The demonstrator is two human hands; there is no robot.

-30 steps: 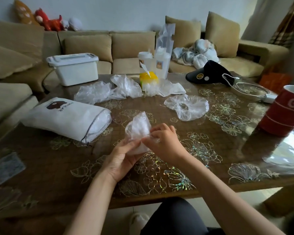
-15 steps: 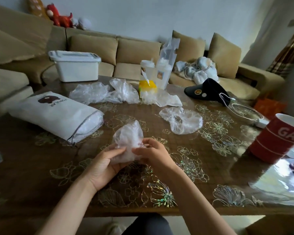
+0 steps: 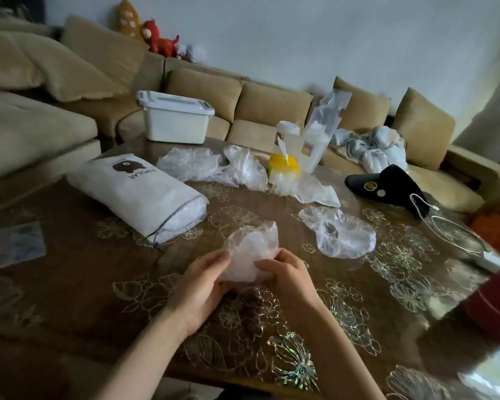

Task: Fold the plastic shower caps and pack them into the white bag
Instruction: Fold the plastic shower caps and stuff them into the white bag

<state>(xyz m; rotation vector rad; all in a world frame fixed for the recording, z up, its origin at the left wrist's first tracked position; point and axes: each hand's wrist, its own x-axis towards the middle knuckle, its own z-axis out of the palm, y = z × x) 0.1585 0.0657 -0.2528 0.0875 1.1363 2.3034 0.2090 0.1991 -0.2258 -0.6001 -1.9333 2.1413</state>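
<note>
Brown table (image 3: 70, 298) glass, patterned with pale flowers, is set in front of a tan sofa (image 3: 272, 105), on whose back ledge plush toys (image 3: 156, 36) are lined up and on whose seat a bundle of pale cloth (image 3: 373, 145) is heaped. Near the front middle of the table a crumpled, partly folded shower cap (image 3: 253, 246) is held up just above the surface between both hands. Its left side is gripped by the left hand (image 3: 198, 287), fingers curled beneath and thumb laid over the top. Its right side is pinched by the right hand (image 3: 286, 277), fingers bent inward against the plastic. The white bag (image 3: 139, 194), printed with a brown bear, is laid on its side to the left of the hands and apart from them. Its open mouth is turned toward the middle of the table, and clear plastic is seen inside. One loose shower cap (image 3: 339, 230) is spread flat to the right of the held one. More crumpled caps (image 3: 191, 166) are piled beyond the bag, beside a yellow packet (image 3: 283, 166) and clear bottles (image 3: 286, 134). A white lidded box (image 3: 175, 118) is placed at the far edge, a black visor (image 3: 387, 187) and a white cable (image 3: 456, 235) at the right, and a red mug (image 3: 494, 301) is cut off by the right border.
</note>
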